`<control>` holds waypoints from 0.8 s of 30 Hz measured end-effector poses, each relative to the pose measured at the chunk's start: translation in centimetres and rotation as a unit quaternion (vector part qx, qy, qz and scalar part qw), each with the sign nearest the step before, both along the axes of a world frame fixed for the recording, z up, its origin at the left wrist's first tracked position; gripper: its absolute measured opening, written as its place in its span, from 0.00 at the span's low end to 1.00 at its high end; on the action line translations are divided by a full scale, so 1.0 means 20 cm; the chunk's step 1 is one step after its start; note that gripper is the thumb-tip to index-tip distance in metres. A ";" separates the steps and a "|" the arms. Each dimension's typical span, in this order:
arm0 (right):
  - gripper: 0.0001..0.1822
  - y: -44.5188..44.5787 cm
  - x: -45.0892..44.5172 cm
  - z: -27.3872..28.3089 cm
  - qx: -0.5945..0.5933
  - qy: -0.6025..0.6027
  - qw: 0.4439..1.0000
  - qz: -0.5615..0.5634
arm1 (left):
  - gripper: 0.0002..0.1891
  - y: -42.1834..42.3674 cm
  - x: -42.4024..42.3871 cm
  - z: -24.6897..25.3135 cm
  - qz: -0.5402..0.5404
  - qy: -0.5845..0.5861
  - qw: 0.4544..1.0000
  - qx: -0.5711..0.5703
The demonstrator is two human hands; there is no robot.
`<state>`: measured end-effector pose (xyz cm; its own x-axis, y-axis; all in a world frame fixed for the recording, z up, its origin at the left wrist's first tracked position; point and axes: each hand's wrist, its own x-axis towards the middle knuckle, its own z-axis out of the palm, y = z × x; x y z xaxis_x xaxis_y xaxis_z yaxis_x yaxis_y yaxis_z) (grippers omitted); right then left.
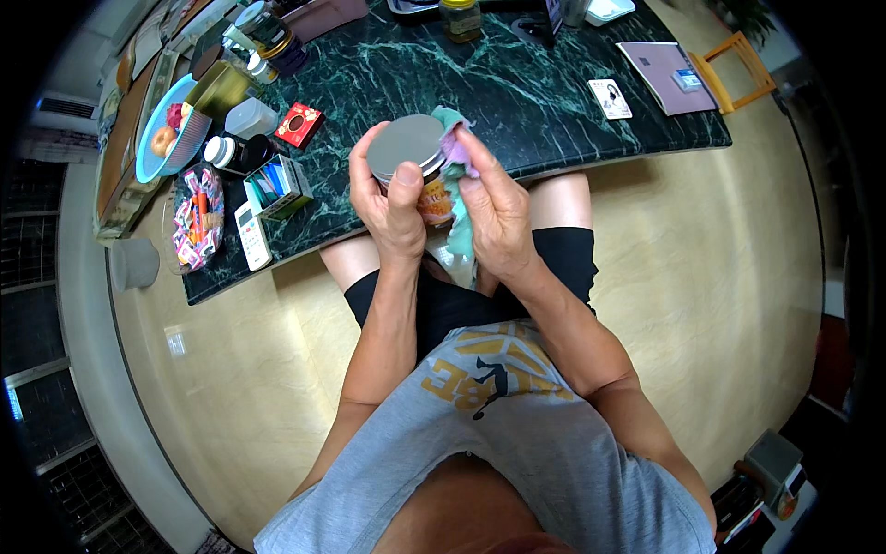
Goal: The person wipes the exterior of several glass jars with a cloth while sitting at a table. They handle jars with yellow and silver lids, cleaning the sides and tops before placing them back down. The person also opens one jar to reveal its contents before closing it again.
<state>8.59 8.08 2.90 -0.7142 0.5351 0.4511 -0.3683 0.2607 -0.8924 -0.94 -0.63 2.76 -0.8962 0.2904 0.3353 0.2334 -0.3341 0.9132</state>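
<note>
My left hand (pixel 393 208) grips a jar (pixel 408 147) with a flat grey lid and a printed orange label, fingers around its left side and thumb at the lid's near edge. Pinched in my right hand (pixel 495 215) is a thin green and purple cloth (pixel 458 149), which lies against the jar's right side and hangs down beside it. The jar is held above the near edge of the dark green marble table (pixel 429 76), over my lap. My hands and the cloth hide part of the label.
Left on the table are a red box (pixel 300 124), a white remote control (pixel 252 237), a carton of packets (pixel 278 187), a candy tray (pixel 197 221) and a blue fruit basket (pixel 173 131). A yellow-lidded jar (pixel 460 21) stands farther back. To the right lie a card (pixel 610 99) and a purple folder (pixel 664 76).
</note>
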 end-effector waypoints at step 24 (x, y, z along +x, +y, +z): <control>0.26 -0.02 -0.01 -0.09 -0.148 0.000 0.989 0.007 | 0.33 0.00 -0.03 -0.08 0.032 0.037 0.999 0.016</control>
